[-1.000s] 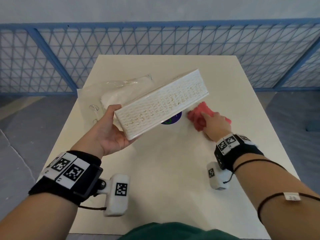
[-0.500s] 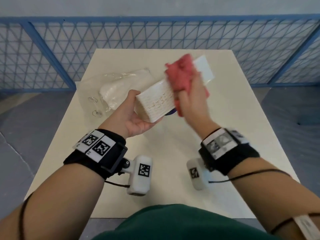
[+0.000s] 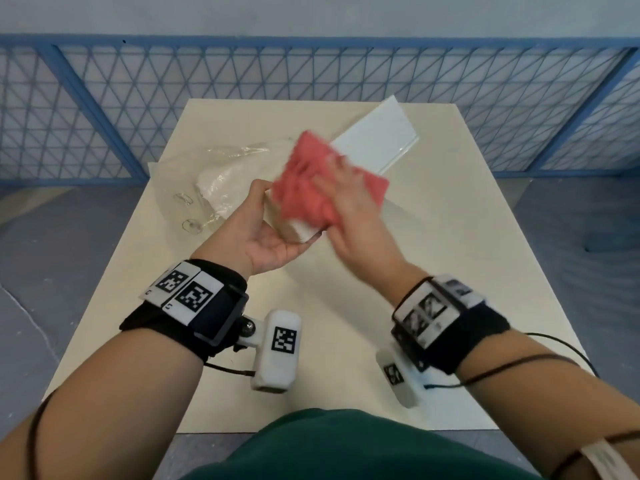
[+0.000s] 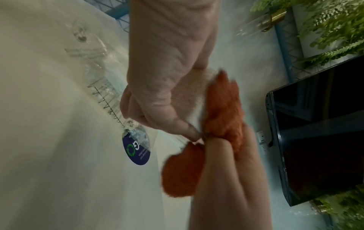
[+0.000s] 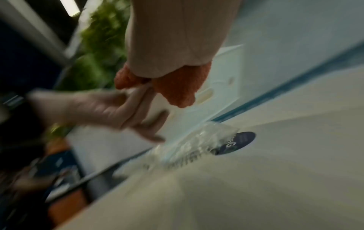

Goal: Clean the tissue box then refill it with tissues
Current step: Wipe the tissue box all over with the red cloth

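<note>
My cloth (image 3: 311,188) is pinky red. The box (image 3: 377,143) is white. The table (image 3: 450,271) is cream. The fence (image 3: 242,81) is blue, with a pattern of triangles. My wrist bands (image 3: 221,313) are black, with black-and-white square patterns on white tags. My shirt (image 3: 346,448) is dark green. The round sticker (image 4: 135,153) is dark blue with a green ring.

Cream table (image 3: 450,271) stands at centre, its far edge close to the fence; top matt and evenly lit. Blue metal fence (image 3: 173,98) with triangular mesh spans the far side from left to right; plain pale wall (image 3: 311,12) above it. Grey floor (image 3: 69,254) lies left and right of the table; a thin crack (image 3: 27,313) crosses it at near left. Left wrist view: large dark screen (image 4: 325,124) against a pale wall; green leafy plants (image 4: 325,31) near it; white wall socket (image 4: 261,137) just beside the screen's edge.
</note>
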Tool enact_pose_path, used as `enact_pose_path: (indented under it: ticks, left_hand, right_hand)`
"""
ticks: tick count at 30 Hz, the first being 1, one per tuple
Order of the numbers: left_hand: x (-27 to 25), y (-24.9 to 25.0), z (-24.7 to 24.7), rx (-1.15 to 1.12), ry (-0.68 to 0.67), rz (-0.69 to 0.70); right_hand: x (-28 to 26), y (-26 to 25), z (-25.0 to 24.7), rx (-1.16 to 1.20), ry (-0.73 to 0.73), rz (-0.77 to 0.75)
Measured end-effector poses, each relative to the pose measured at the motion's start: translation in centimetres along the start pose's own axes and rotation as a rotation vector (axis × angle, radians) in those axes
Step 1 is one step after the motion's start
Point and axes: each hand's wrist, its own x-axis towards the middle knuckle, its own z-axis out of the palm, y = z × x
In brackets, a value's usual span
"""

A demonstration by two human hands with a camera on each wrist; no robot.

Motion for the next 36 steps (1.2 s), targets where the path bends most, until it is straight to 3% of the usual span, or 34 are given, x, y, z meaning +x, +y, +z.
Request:
enact_pose_path:
  ticks: [2,3,4,7,8,9,13,15,17,21,23,25,28,30,33,36]
  left_hand:
    - [-0.1,-0.2,0.2,0.024,-0.041,0.001]
    - [-0.2,-0.3,0.3,0.05,-0.033,-0.002]
    - [-0.3,-0.3,0.2,0.059,-0.02,-0.008]
    - [-0.5,-0.6,0.3,0.031,-0.005,-0.031]
    - [-0.5,-0.6,0.4,0.024,-0.012,-0.031]
    - [-0.5,-0.6,0.6,0.013,-0.021,-0.031]
    - [-0.3,-0.6,1.0,0.053,-0.068,-0.012]
    - [-0.5,-0.6,0.8,0.078,-0.053,-0.029]
    - [-0.7,-0.5,0.4,0.093,-0.047,-0.04]
    - [-1.0,0.0,-0.6,0.147,-0.075,-0.067]
    - [-1.2,0.4,-1.2,0.204,-0.086,-0.078]
    - [-1.4,1.1,-2.0,0.317,-0.088,-0.074]
    - [-1.6,3.0,-2.7,0.543,-0.045,-0.003]
    - [-1.7,4.2,-2.6,0.612,0.032,0.076]
    - [-0.6,4.8,-2.5,0.354,0.122,0.303]
    - [0.4,3.6,-1.6,0.065,-0.031,0.485]
  right_hand:
    - [-1.1,-0.6,0.8,-0.07,-0.123,-0.19]
    - [-1.0,-0.2,0.5,-0.088,-0.137,-0.213]
    - [-0.5,0.7,-0.1,-0.076,-0.107,-0.157]
    - [1.0,2.8,-2.6,0.019,0.083,0.286]
    - [1.2,3.1,-2.9,-0.005,0.103,0.34]
    - [1.1,2.7,-2.7,-0.053,0.096,0.287]
    - [-1.1,0.7,-0.5,-0.098,-0.079,-0.25]
    - [-0.9,1.7,-1.1,-0.074,-0.065,-0.315]
    - [-0.6,3.4,-1.9,-0.033,0.056,-0.105]
    - [0.8,4.9,-4.9,0.212,0.317,0.585]
    - [1.4,5.8,-6.8,0.367,0.435,0.775]
    - [1.9,6.1,-8.6,0.602,0.46,0.887]
    - [1.5,5.0,-9.6,1.046,0.213,1.046]
    - [1.2,4.3,-9.3,1.113,0.138,1.049]
    - [1.4,3.9,-8.2,1.161,0.25,1.112]
    - [2.2,3.1,-6.7,1.368,0.298,1.187]
